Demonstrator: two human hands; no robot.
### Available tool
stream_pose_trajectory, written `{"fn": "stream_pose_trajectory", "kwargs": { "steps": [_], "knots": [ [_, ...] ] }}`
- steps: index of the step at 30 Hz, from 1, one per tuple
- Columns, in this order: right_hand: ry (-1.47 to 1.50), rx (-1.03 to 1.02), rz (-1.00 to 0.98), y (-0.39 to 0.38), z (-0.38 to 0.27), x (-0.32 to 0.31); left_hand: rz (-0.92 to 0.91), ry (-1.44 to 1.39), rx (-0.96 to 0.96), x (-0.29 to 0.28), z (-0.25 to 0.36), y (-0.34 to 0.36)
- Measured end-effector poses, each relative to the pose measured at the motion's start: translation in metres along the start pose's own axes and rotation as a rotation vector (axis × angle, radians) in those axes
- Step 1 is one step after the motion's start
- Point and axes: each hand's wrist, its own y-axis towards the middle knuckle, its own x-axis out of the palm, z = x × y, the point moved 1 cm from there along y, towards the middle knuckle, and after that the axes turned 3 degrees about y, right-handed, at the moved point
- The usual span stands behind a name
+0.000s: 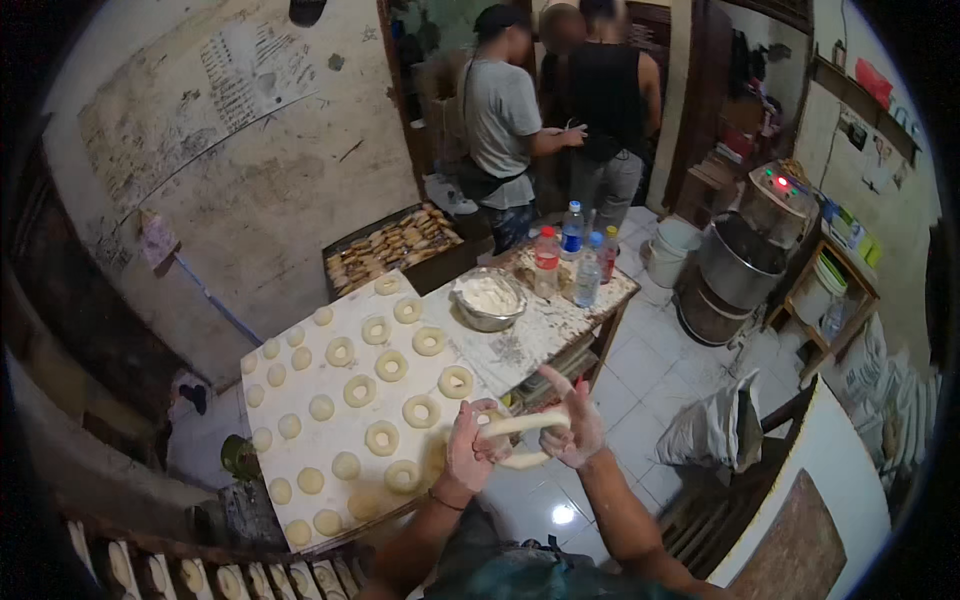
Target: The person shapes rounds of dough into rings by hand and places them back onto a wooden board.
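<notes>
A ring of pale dough (522,424) is stretched sideways between my hands, above the front edge of the floured board. My left hand (473,447) has its fingers curled through one end of the ring. At the other end, my right hand (576,432) grips the dough with its fingers hooked in, while one digit points up. Flour whitens both hands. On the white board (375,440) to the left lie several dough rings (406,412) in rows, with several round dough balls (321,407) along their left side.
Beyond the board, a table holds a metal bowl of flour (489,321) and several bottles (547,262). A crate of baked pieces (390,250) stands behind. Two people (497,120) (610,110) work at the back. At right are a mixer (740,262), a sack (705,430) and a white panel (850,470).
</notes>
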Motion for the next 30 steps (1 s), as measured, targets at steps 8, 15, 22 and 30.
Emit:
{"fn": "stream_pose_trajectory", "kwargs": {
  "steps": [8,15,22,30],
  "knots": [
    [0.356,0.149,0.296,0.131,0.078,-0.024,0.132,-0.228,-0.001,-0.114,0.062,0.047],
    [-0.185,0.632,0.353,0.302,0.154,-0.014,0.200,0.363,0.077,-0.244,0.205,0.136],
    [-0.980,0.399,0.316,0.517,0.183,-0.075,0.516,0.695,0.150,-0.310,0.296,0.266],
    [-1.546,-0.130,-0.058,0.540,0.214,-0.058,0.555,1.047,0.525,-0.359,0.299,0.246]
  ]
}}
